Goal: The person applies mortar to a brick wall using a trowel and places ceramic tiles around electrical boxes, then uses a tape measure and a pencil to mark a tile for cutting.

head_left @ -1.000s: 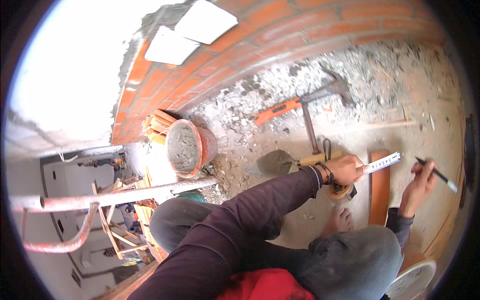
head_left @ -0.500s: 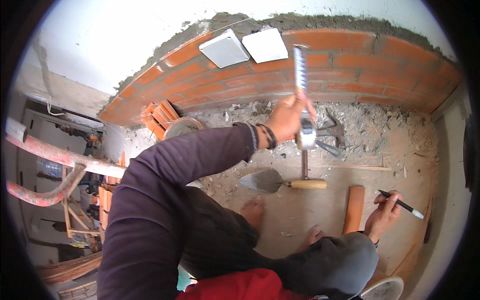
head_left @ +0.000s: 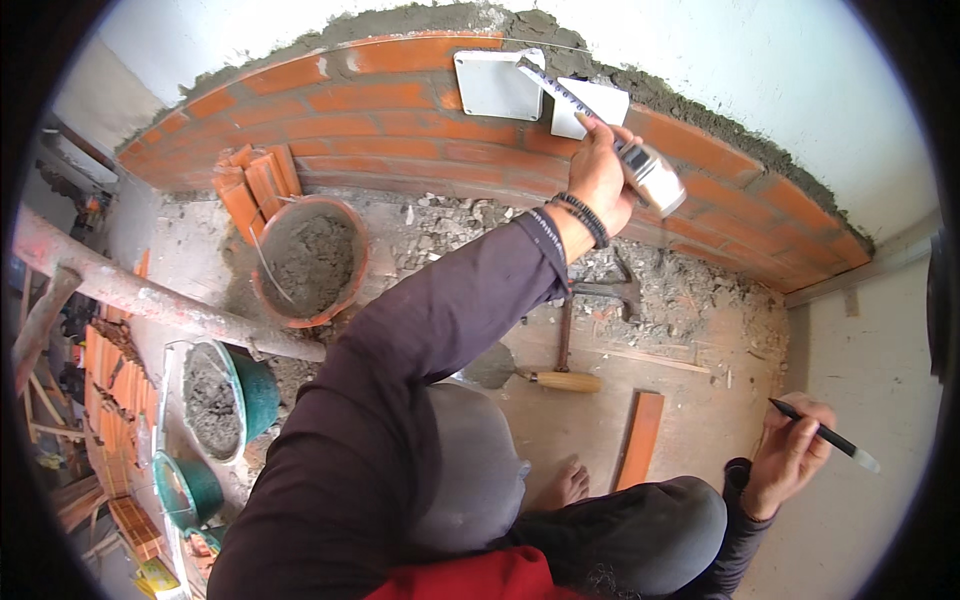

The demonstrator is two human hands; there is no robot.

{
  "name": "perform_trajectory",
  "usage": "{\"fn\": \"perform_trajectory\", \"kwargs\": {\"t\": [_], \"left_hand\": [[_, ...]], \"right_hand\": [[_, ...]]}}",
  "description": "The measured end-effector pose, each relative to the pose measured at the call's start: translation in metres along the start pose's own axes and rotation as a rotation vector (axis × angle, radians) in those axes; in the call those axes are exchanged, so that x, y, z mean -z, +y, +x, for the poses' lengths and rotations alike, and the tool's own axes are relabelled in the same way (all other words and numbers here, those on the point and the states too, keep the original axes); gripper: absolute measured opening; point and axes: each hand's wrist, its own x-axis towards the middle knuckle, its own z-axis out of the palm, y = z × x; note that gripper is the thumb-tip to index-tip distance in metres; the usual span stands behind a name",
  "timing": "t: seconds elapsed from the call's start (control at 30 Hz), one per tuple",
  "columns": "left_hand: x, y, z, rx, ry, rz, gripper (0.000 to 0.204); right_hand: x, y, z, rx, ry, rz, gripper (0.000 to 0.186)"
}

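Note:
My left hand [head_left: 600, 182] is closed on a tape measure [head_left: 657, 184] in front of the low brick wall [head_left: 380, 95]. Its short pulled-out blade [head_left: 562, 92] slants up and left across a white square cover [head_left: 608, 98], and the tip reaches the upper right corner of a second white cover [head_left: 496, 86]. Both covers sit near the wall's top, by rough grey mortar [head_left: 540, 30]. Off to the lower right, beside my knee, my right hand [head_left: 790, 455] grips a black pen [head_left: 830, 436] with a pale end, its dark point facing up and left.
A claw hammer [head_left: 628, 290], a trowel [head_left: 565, 381] and a loose brick [head_left: 641, 440] lie on the floor, with rubble along the wall foot. Leftward are a mortar bucket [head_left: 360, 245], green buckets [head_left: 262, 402], stacked bricks [head_left: 262, 180] and a slanting pipe [head_left: 185, 308].
The tape measure has moved up to the white covers, its blade turning from upright to slanting left. My view has shifted left, showing the buckets. The pen stays in my right hand.

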Motion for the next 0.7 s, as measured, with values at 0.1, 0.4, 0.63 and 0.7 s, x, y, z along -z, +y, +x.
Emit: {"fn": "perform_trajectory", "kwargs": {"t": [0.1, 0.4, 0.63, 0.7], "left_hand": [[-0.019, -0.007, 0.015, -0.008, -0.097, -0.183, 0.046], [-0.036, -0.013, 0.022, -0.104, -0.115, -0.349, 0.043], [-0.058, -0.004, 0.033, -0.15, -0.128, -0.496, 0.041], [-0.06, -0.005, 0.037, -0.164, -0.116, -0.506, 0.042]], "right_hand": [[-0.009, -0.048, 0.015, 0.044, -0.03, 0.01, 0.029], [-0.079, -0.081, 0.007, -0.048, -0.136, -0.072, 0.036], [-0.093, -0.055, 0.02, -0.149, -0.152, -0.121, 0.036], [-0.095, -0.052, 0.021, -0.179, -0.156, -0.126, 0.035]]}}
